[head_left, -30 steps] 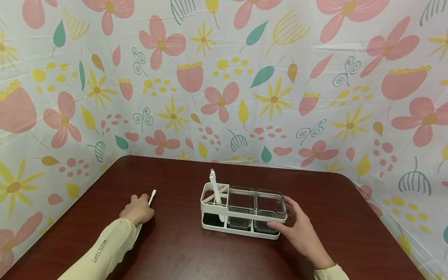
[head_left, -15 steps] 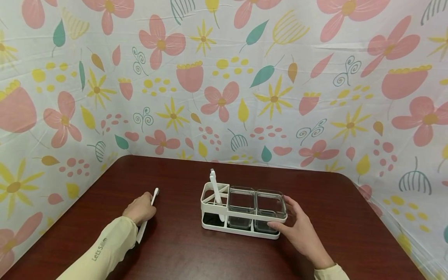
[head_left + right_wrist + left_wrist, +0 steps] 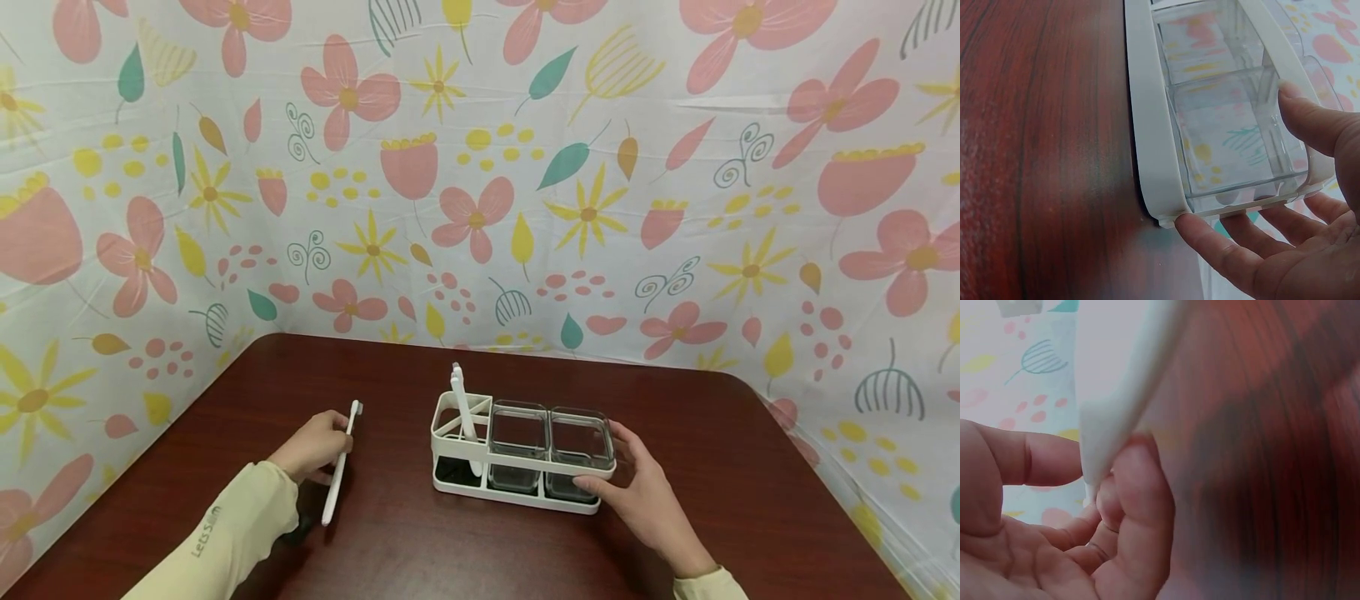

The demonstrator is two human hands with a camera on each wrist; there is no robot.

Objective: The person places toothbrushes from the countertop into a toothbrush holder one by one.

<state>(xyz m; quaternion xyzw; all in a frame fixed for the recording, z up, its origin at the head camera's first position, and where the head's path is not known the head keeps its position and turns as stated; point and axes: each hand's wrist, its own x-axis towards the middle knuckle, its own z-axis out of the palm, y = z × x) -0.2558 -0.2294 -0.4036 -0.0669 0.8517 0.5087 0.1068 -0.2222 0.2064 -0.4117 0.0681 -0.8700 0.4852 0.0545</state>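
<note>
Between the thumb and fingers of my left hand (image 3: 315, 443) is a white toothbrush (image 3: 337, 486), slanting above the table with its bristle end pointing away. The left wrist view has its white handle (image 3: 1116, 375) up close and blurred, pinched by thumb and fingertips. My right hand (image 3: 643, 498) grips the right end of a white toothbrush holder (image 3: 517, 463). In the right wrist view the thumb presses the upper rail (image 3: 1279, 44) while the fingers touch the end. Two clear cups (image 3: 519, 429) sit in the holder, and another white toothbrush (image 3: 463, 410) leans in its left compartment.
The dark reddish-brown table (image 3: 405, 542) carries the holder right of centre. A flower-printed curtain (image 3: 480, 167) hangs behind the table's far edge and along both sides.
My left hand has turned and shifted right with the toothbrush, which now shows along nearly its whole length. My right hand and the holder have stayed put.
</note>
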